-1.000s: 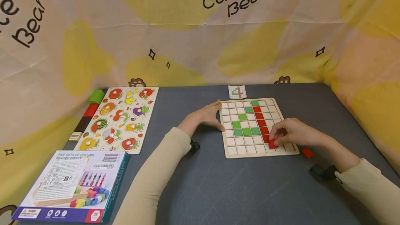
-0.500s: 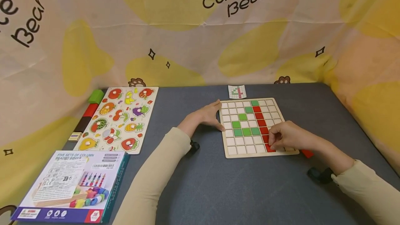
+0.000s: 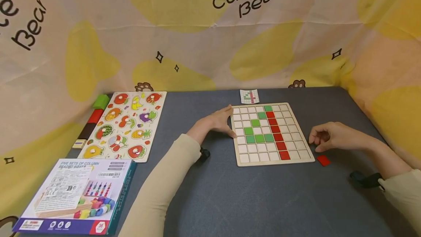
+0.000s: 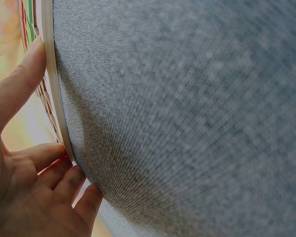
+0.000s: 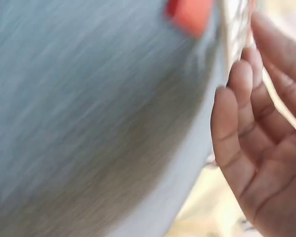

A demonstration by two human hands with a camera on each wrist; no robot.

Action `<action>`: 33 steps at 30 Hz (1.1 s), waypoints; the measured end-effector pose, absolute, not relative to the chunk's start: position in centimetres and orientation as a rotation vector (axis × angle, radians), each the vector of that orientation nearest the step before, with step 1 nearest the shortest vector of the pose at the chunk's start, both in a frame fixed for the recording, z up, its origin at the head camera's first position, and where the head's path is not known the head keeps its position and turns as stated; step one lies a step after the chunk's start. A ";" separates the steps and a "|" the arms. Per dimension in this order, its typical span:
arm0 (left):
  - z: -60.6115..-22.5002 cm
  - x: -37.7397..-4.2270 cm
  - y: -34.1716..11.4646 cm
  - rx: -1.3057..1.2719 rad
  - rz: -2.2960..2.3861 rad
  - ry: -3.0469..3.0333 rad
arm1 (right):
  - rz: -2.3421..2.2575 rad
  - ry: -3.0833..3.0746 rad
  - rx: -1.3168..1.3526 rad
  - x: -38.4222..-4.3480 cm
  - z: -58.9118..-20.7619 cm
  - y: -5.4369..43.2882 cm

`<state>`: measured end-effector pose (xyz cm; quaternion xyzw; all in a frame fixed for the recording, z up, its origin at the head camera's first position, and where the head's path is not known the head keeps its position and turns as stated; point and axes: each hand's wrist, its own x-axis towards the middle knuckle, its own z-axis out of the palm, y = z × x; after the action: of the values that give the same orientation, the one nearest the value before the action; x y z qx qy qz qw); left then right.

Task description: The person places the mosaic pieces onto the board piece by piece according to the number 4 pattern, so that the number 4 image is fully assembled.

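Observation:
A wooden grid board (image 3: 243,163) lies on the dark table with green tiles (image 3: 255,123) and a slanting column of red tiles (image 3: 275,129) in its cells. My left hand (image 3: 215,123) rests against the board's left edge, thumb and fingers spread along it; in the left wrist view the fingertips touch the wooden rim (image 4: 52,74). To the right of the board, my right hand (image 3: 335,136) hovers with loosely bent fingers and nothing between them. Just below its fingertips a loose red tile (image 3: 323,160) lies on the table, also blurred in the right wrist view as a red piece (image 5: 191,16).
A small pattern card (image 3: 249,97) showing a 4 lies behind the board. On the left are a fruit puzzle board (image 3: 126,125), a boxed bead set (image 3: 75,196) and a row of coloured blocks (image 3: 95,115). A printed cloth (image 3: 197,46) rises behind the table.
My right hand has set a red tile into the column's lowest cell, let it go and moved right, off the board toward the loose red tile. The left hand has stayed put.

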<state>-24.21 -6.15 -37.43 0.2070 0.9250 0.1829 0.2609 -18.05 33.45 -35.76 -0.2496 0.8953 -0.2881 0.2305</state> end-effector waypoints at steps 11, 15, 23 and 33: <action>-37.5 -24.3 -6.2 0.569 0.496 2.504 | -0.813 2.359 -0.890 -17.6 -37.6 35.9; -37.6 -24.4 -6.4 0.569 0.491 2.504 | -0.730 2.438 -0.871 -17.6 -37.3 35.3; -37.6 -24.4 -6.3 0.565 0.493 2.505 | -0.621 2.722 -0.644 -18.2 -36.2 34.9; -37.6 -24.2 -6.2 0.562 0.496 2.504 | -0.706 2.899 -0.647 -19.5 -35.5 31.0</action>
<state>-24.24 -6.22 -37.56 0.2076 0.9247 0.1834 0.2610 -19.46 31.04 -35.54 -0.2116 0.9486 -0.2311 0.0443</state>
